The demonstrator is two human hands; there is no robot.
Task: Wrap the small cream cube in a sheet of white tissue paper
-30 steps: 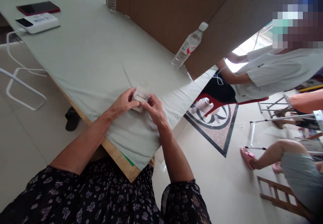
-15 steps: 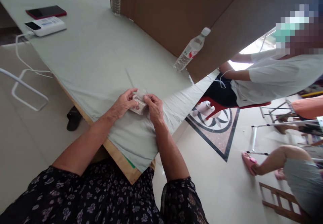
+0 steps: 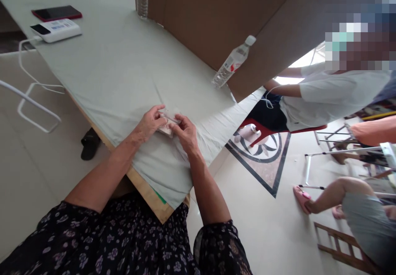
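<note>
At the corner of a worktop, the left hand and right hand pinch a half-hidden packet in their fingers, a bottle's red-marked label beyond too blurred to read.

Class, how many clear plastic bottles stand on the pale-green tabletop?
2. One clear plastic bottle stands before the brown cardboard panel, at right; another bottle, cropped at top, stands by the panel's left edge. Others may be hidden.

Left hand and right hand, towards the near corner of the tabletop, both pinching a small pale packet! Bottle upright by the brown cardboard, close to the right edge; phone beside a white device along the left edge.
</note>
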